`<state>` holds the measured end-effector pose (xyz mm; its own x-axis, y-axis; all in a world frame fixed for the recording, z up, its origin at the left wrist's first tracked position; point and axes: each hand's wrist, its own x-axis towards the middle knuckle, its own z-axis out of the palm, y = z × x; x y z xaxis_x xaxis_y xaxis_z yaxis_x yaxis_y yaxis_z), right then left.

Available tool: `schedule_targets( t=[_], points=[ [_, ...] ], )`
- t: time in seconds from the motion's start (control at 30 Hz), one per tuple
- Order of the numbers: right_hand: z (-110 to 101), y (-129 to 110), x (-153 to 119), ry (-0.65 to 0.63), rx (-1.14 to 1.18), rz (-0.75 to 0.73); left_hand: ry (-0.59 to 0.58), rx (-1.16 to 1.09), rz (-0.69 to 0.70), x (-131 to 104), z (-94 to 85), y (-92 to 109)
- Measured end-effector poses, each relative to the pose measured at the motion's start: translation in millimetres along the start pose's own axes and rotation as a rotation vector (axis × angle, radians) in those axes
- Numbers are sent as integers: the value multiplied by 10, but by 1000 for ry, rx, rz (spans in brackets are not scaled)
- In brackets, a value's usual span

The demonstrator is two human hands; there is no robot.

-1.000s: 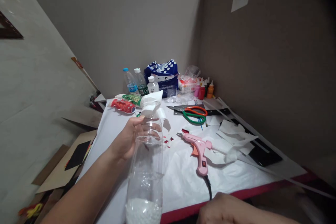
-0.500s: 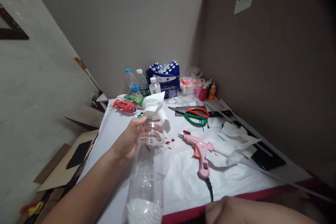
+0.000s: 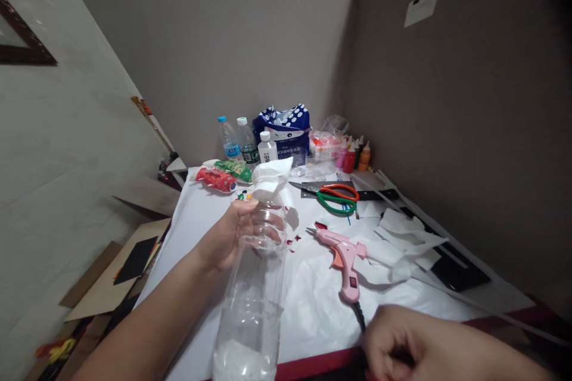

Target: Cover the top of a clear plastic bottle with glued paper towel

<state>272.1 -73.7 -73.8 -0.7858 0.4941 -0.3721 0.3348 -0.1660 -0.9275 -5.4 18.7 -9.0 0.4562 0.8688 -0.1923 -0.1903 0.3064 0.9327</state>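
My left hand (image 3: 232, 229) is wrapped around the upper part of a clear plastic bottle (image 3: 257, 297). The bottle leans slightly, and some white material (image 3: 241, 362) lies at its bottom. A piece of white paper (image 3: 270, 177) sits around the mouth of the bottle. Low at the right, my right hand (image 3: 402, 342) hovers by the table's front edge with its fingers curled closed; whatever they hold, if anything, is hidden. Just beyond this hand lies a pink hot glue gun (image 3: 346, 259), its nozzle pointing left.
Scissors (image 3: 337, 197) lie over a dark blade behind the glue gun. Crumpled white paper (image 3: 411, 238) and a black flat object (image 3: 460, 271) lie at the right. Along the back stand several bottles (image 3: 268, 146), a blue bag (image 3: 286, 131) and paint bottles (image 3: 350, 159).
My right hand has risen further into view at the bottom right, its fingers curled. The left hand keeps its grip on the bottle. The whole view has shifted slightly.
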Motion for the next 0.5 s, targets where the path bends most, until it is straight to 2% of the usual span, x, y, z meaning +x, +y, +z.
schedule_targets(
  t=[0.07,0.2,0.4,0.5],
  points=[
    [-11,13,13,164,104,-56,-23,4,19,-12,2,-4],
    [66,-62,117,322,166,-70,-13,-15,-4,-30,8,-2],
    [207,-126,348,391,362,-48,41,39,18,-56,46,41],
    [252,-67,391,366,517,-40,45,63,58,-52,29,34]
  ],
)
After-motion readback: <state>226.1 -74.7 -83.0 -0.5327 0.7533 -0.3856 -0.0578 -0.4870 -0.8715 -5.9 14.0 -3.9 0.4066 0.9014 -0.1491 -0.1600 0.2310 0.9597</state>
